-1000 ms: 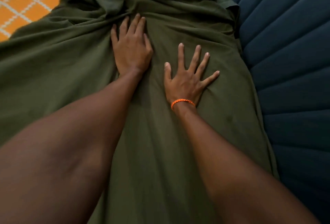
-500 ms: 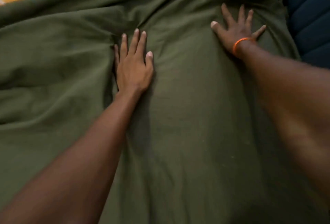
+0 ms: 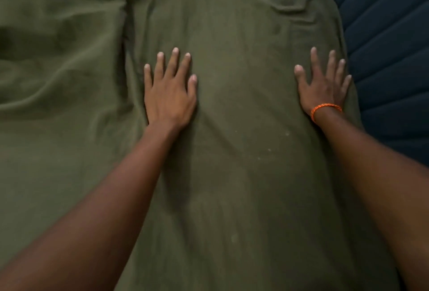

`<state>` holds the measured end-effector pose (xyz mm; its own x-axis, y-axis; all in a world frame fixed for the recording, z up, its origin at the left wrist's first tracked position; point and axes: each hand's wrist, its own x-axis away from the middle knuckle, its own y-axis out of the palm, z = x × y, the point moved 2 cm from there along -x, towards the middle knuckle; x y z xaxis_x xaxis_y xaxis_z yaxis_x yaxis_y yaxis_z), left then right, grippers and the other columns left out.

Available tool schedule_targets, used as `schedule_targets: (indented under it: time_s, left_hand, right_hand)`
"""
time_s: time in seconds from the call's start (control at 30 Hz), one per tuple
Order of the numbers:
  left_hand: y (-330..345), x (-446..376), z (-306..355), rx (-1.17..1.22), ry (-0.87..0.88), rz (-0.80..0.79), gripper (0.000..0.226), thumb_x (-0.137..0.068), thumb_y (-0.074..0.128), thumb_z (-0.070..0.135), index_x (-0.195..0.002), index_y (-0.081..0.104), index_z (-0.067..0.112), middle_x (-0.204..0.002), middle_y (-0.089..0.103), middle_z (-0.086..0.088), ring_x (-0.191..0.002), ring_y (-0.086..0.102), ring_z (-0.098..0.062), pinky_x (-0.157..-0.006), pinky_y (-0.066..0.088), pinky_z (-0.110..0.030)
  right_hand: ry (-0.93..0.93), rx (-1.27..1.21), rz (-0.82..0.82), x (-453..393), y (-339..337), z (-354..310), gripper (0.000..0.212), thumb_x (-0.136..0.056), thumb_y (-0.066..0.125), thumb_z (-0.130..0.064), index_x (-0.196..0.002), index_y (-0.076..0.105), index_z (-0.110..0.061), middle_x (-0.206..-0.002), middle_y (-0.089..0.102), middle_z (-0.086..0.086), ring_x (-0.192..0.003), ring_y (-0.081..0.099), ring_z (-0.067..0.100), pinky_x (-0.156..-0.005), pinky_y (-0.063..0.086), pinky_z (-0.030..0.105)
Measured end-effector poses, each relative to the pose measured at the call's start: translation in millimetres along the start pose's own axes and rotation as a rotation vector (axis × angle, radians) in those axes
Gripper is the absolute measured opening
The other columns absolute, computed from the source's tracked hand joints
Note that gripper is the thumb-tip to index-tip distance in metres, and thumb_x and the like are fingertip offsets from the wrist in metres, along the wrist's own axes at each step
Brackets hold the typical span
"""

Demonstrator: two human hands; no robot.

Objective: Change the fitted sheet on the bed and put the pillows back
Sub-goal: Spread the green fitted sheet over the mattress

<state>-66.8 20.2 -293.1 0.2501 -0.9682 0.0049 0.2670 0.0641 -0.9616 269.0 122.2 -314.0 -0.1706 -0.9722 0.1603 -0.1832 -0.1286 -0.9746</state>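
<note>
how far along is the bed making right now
Done: the green sheet is spread out, fairly smooth between the hands. In hand: left hand and right hand press flat on it. Left: folds at left need smoothing; no pillows in view.

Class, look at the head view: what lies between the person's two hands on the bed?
Only a fairly smooth stretch of the green sheet lies between the left hand and right hand; nothing rests on it, as the head view shows.

Between the flat left hand (image 3: 169, 95) and right hand (image 3: 323, 86) the olive-green cotton sheet (image 3: 243, 128) lies smooth and open. Left of that, bunched folds (image 3: 69, 70) rise (soft ridges only). The dark blue ribbed padded surface (image 3: 390, 58) bounds the right edge.
</note>
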Motion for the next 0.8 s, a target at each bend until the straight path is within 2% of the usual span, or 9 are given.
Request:
schedule_targets:
  time_s: [0.1,0.2,0.27,0.37,0.43,0.5,0.6,0.7,0.8]
  left_hand:
    - [14.3,-5.6,-12.9,-0.062,0.017,-0.060,0.063,-0.107,0.020,0.058,-0.166,0.015,0.039,-0.175,0.011,0.011,-0.163,0.004,-0.020,-0.130,-0.001,-0.053]
    - [12.4,-29.6,-22.2,-0.085,0.086,-0.086,0.063,-0.105,0.021,0.059,-0.166,0.013,0.042,-0.175,0.008,0.013,-0.163,0.001,-0.021,-0.130,-0.002,-0.054]
    - [4.2,-41.9,-26.6,-0.032,0.126,-0.138,0.062,-0.107,0.028,0.054,-0.166,0.018,0.040,-0.175,0.010,0.012,-0.163,0.003,-0.022,-0.130,-0.003,-0.053]
    - [-18.0,-30.9,-27.9,0.205,0.110,-0.081,0.051,-0.109,0.041,0.035,-0.159,0.043,0.026,-0.169,0.035,0.002,-0.159,0.024,-0.024,-0.130,0.009,-0.045]
    - [-35.3,-0.3,-28.7,0.331,0.062,0.061,0.045,-0.106,0.044,0.030,-0.149,0.056,0.020,-0.159,0.051,-0.001,-0.152,0.039,-0.022,-0.129,0.017,-0.039]
    - [-47.5,42.5,-38.6,0.349,0.043,0.182,0.041,-0.105,0.046,0.028,-0.142,0.062,0.020,-0.154,0.056,0.002,-0.149,0.044,-0.021,-0.129,0.023,-0.039]
    - [-56.3,99.4,-79.1,0.277,-0.042,0.236,0.041,-0.106,0.045,0.027,-0.144,0.059,0.022,-0.160,0.049,0.004,-0.153,0.038,-0.019,-0.127,0.026,-0.044]
    - [-58.9,150.8,-132.4,0.132,-0.176,0.141,0.050,-0.109,0.038,0.036,-0.158,0.041,0.029,-0.170,0.031,0.008,-0.159,0.024,-0.016,-0.129,0.021,-0.049]
    - [-57.2,179.7,-171.9,-0.013,-0.201,0.029,0.056,-0.111,0.027,0.043,-0.166,0.021,0.034,-0.175,0.013,0.012,-0.162,0.008,-0.014,-0.131,0.010,-0.051]
  right_hand:
    - [-0.022,0.003,0.014,-13.4,3.1,4.9,0.074,-0.096,0.021,-0.079,-0.162,0.006,-0.048,-0.174,0.001,0.000,-0.160,0.005,0.031,-0.127,0.007,0.052]
    - [-0.048,-0.055,-0.145,-43.8,-7.7,17.0,0.076,-0.101,0.027,-0.072,-0.164,0.002,-0.040,-0.174,-0.003,0.002,-0.158,0.013,0.033,-0.127,0.012,0.046]
    - [0.031,-0.112,-0.233,-58.8,-23.7,16.9,0.077,-0.103,0.037,-0.064,-0.166,0.007,-0.029,-0.173,0.006,0.011,-0.157,0.018,0.035,-0.127,0.014,0.045]
    - [0.078,-0.035,0.004,-36.9,-36.6,-16.5,0.052,-0.104,0.053,-0.028,-0.148,0.048,-0.001,-0.154,0.043,0.027,-0.150,0.032,0.043,-0.123,0.025,0.050]
    - [-0.154,0.009,0.175,8.8,-30.7,-64.4,0.045,-0.098,0.057,-0.015,-0.140,0.053,0.002,-0.155,0.044,0.024,-0.156,0.020,0.040,-0.127,0.012,0.049]
    - [-0.437,-0.088,0.172,73.7,-15.2,-124.0,0.051,-0.098,0.057,-0.020,-0.146,0.050,-0.004,-0.161,0.039,0.017,-0.157,0.018,0.036,-0.129,0.006,0.048]
    - [-0.654,-0.189,0.117,166.9,7.2,-210.1,0.053,-0.099,0.054,-0.028,-0.149,0.051,-0.012,-0.163,0.040,0.009,-0.156,0.025,0.030,-0.128,0.013,0.054]
    - [-0.720,-0.175,0.031,255.5,34.4,-273.2,0.058,-0.099,0.052,-0.037,-0.154,0.045,-0.019,-0.168,0.031,0.002,-0.158,0.021,0.022,-0.124,0.014,0.063]
    - [-0.686,-0.062,-0.033,311.8,72.3,-296.4,0.065,-0.105,0.034,-0.049,-0.163,0.026,-0.022,-0.173,0.013,-0.002,-0.160,0.006,0.022,-0.125,0.010,0.063]
